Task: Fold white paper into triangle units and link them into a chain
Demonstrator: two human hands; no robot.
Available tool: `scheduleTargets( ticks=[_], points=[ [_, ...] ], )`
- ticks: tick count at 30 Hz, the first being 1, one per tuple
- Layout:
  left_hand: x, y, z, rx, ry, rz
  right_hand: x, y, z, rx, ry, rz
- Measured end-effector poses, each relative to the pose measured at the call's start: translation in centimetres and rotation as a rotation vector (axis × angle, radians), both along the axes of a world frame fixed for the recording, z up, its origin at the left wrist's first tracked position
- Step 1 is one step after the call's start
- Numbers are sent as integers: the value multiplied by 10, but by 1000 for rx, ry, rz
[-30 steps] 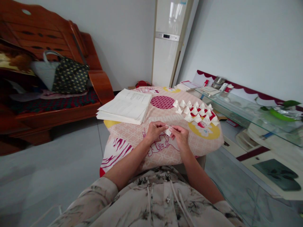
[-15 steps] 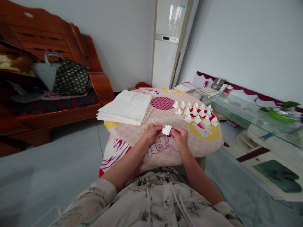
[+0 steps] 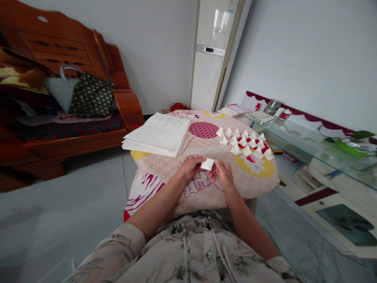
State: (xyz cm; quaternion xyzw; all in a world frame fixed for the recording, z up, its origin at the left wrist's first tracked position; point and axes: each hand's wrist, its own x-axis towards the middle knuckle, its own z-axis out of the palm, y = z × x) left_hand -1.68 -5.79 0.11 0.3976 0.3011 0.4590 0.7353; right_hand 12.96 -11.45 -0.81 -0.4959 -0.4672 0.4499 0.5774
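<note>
A small folded white paper is held just above the cloth-covered table. My left hand pinches it at its left edge. On the opposite side, the fingers of my right hand are closed on its right edge. Beyond my right hand, several pointed folded paper pieces stand in rows on the cloth. A stack of white paper sheets lies on the table beyond my left hand, with faint print on the top sheet.
A glass-topped cabinet runs along the right, bearing cups and a green dish. At the left is a wooden bench with bags on it. A tall white air conditioner stands behind the table.
The folded paper has tilted slightly between my fingers, and my right fingers have curled more closely against it. The whole view has shifted a little.
</note>
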Motion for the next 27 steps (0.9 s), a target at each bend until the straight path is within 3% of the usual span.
scheduleTargets(
  ticks=[7, 19, 23, 27],
  points=[
    [2, -5, 0, 72, 99, 11, 0, 1, -2, -96, -19, -14],
    [1, -1, -6, 30, 155, 19, 0, -2, 0, -118, -28, 5],
    [1, -2, -5, 68, 156, 20, 2, -1, 1, -160, -6, 73],
    [1, -3, -4, 107, 179, -14, 2, -2, 2, -135, -6, 53]
  ],
)
